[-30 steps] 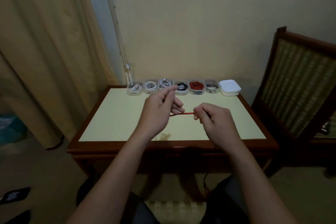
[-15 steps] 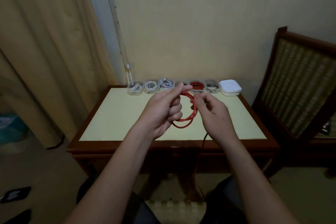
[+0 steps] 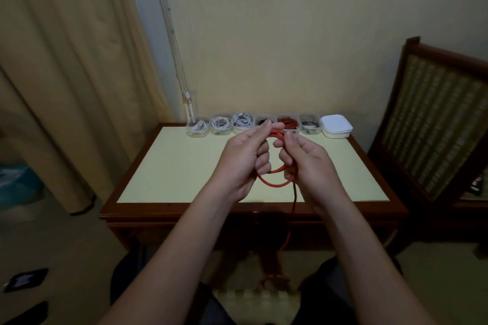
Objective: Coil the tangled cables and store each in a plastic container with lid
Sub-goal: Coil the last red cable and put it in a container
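Six open containers (image 3: 253, 125) lining the bench's (image 3: 171, 166) far edge at frame centre, holding coiled cables, lids (image 3: 336, 125) stacked right, left hand (image 3: 244, 161) and right hand (image 3: 307, 161) both gripping a red cable (image 3: 272, 183)

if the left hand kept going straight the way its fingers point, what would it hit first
Probably the open container holding a black cable in the row at the table's far edge; the left hand, holding the red cable, points there, though depth is unclear.
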Motion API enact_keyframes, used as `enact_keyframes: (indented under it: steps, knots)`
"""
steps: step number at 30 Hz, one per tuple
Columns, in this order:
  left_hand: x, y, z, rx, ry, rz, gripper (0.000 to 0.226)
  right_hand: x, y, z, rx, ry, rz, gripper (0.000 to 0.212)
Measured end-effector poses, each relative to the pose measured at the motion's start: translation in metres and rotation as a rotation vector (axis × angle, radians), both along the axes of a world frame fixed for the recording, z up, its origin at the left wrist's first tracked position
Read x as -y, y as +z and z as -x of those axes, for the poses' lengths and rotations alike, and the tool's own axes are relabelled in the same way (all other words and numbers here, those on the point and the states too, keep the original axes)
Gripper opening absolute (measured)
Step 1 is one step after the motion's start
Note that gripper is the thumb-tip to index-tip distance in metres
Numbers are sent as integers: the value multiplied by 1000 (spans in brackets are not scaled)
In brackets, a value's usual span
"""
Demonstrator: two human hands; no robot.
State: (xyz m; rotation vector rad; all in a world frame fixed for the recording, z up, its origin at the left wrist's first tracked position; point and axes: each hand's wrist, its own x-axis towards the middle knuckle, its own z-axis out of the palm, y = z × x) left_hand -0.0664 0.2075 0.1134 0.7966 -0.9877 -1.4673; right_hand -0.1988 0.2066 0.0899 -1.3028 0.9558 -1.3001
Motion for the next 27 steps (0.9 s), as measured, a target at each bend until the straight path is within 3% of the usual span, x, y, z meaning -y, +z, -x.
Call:
enact_keyframes:
  steps: [8,16,27]
  knots:
    - [-3,-4,12,-196,-62,-112,25,-5,-1,-6,52,-111,2,35]
    - [-4,1,0,-150,-45,-106,22,-4,-5,4,-196,-138,107,39]
    - [11,23,-63,-758,13,-189,25,-3,-36,54,-291,-359,65,12]
